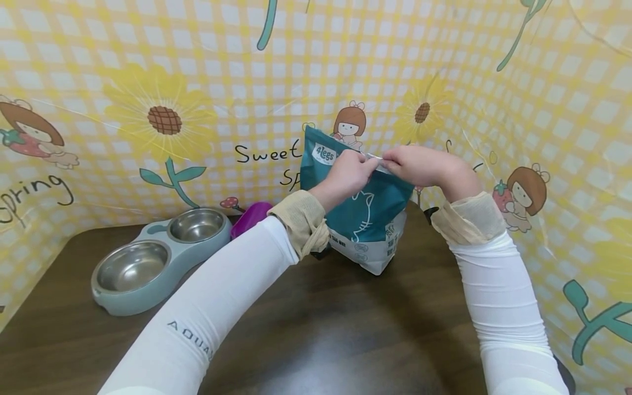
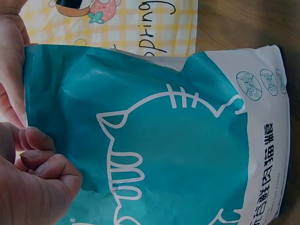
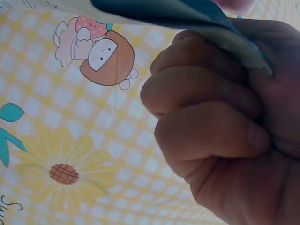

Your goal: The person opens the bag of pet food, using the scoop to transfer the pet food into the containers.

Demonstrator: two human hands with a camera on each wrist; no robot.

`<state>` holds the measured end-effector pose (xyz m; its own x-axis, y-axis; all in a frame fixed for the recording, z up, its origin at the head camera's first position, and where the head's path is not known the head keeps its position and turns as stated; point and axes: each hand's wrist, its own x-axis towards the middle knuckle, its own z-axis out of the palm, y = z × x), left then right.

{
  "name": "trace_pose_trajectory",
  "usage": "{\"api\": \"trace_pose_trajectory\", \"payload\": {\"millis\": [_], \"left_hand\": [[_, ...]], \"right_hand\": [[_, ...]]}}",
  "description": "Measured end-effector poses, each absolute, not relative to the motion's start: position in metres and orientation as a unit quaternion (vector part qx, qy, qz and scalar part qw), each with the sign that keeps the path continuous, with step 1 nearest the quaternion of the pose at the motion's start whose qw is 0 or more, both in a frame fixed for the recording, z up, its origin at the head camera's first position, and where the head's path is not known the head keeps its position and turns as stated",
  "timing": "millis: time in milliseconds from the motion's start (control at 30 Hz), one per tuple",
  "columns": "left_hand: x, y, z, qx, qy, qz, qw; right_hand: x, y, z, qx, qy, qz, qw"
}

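Note:
A teal and white bag (image 1: pixel 370 214) with a cat outline stands upright on the table. Both hands are at its top edge, close together. The left hand (image 1: pixel 349 174) pinches the edge near the middle; in the left wrist view its fingers (image 2: pixel 51 166) are bent against the teal film (image 2: pixel 164 136). The right hand (image 1: pixel 419 164) grips the same edge just to the right. In the right wrist view the right hand (image 3: pixel 211 103) has its fingers curled in, with the bag's edge (image 3: pixel 187 18) running into the grip. The inside of the bag is hidden.
A blue-grey double feeder (image 1: pixel 180 262) with two steel bowls stands at the left on the brown wooden table (image 1: pixel 316 329). A purple object (image 1: pixel 250 218) lies between feeder and bag, partly behind the left arm. Patterned yellow checked sheeting (image 1: pixel 222 71) surrounds the table at the back and right.

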<state>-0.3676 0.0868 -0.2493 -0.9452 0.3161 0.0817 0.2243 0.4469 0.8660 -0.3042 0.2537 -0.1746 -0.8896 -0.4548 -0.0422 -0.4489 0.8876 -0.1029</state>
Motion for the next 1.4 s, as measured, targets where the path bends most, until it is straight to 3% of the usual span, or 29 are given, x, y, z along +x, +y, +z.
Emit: {"api": "trace_pose_trajectory", "payload": {"millis": [167, 367, 733, 967, 1267, 1400], "left_hand": [[-0.388, 0.091, -0.26, 0.152, 0.869, 0.468, 0.047], [-0.376, 0.087, -0.25, 0.167, 0.872, 0.458, 0.044], [-0.396, 0.089, -0.258, 0.176, 0.891, 0.415, 0.052], [-0.377, 0.082, -0.245, 0.186, 0.903, 0.383, 0.055], [-0.415, 0.08, -0.268, 0.241, 0.904, 0.343, 0.08], [-0.411, 0.079, -0.268, 0.244, 0.903, 0.344, 0.082]], "right_hand": [[-0.302, 0.248, -0.174, -0.232, 0.972, -0.015, 0.026], [-0.301, 0.242, -0.174, -0.229, 0.973, 0.013, 0.009], [-0.293, 0.233, -0.176, -0.2, 0.978, 0.052, -0.03], [-0.294, 0.229, -0.171, -0.145, 0.987, 0.062, -0.019], [-0.294, 0.226, -0.167, -0.077, 0.994, 0.076, -0.018], [-0.296, 0.226, -0.167, -0.066, 0.995, 0.073, -0.009]]}}
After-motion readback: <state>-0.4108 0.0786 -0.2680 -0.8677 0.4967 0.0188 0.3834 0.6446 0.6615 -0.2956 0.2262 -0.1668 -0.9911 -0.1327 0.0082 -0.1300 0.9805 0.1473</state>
